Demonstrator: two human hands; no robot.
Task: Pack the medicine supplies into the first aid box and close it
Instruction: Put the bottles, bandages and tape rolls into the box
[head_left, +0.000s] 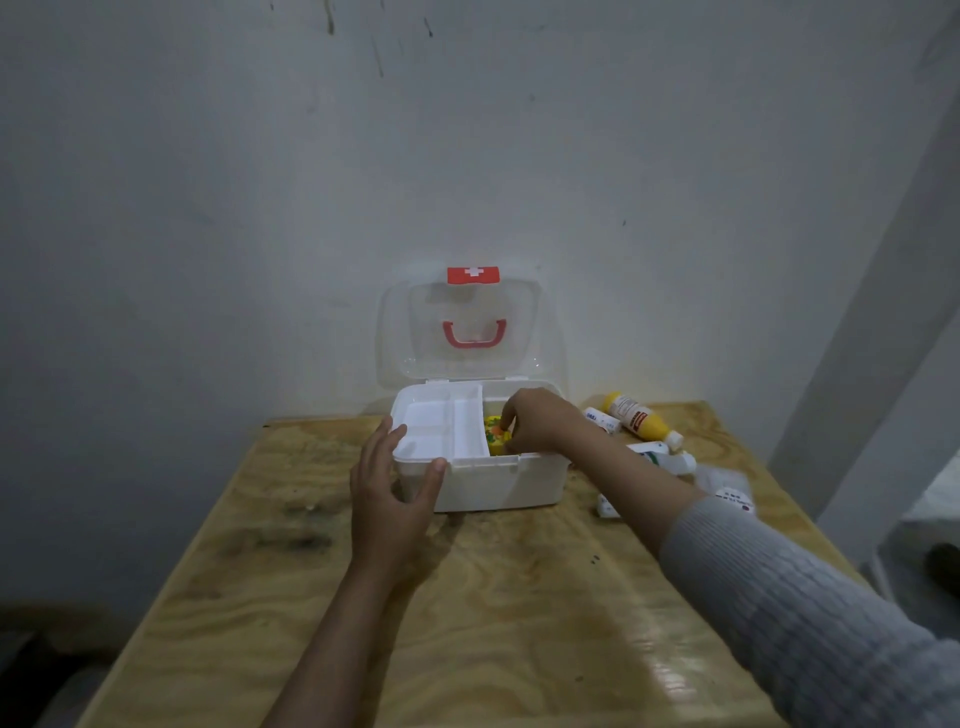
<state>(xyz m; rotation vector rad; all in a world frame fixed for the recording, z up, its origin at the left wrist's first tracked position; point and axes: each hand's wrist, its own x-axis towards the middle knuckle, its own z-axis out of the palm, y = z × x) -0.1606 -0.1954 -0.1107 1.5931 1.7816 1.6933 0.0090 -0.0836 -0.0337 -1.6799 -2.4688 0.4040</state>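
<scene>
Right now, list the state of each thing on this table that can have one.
White plastic first aid box: open, upright.
Clear lid with red handle: raised, not latched.
White divided tray: seated in the box's left part, empty.
Yellow patterned packet: inside the box, right of the tray.
Yellow bottle: lying on its side, unpacked.
Left hand: open, against the box's corner.
Right hand: fingers on the packet.

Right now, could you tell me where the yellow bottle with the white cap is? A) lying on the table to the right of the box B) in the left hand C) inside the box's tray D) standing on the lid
A: the yellow bottle lies on its side on the table, right of the first aid box, with neither hand touching it.
</scene>
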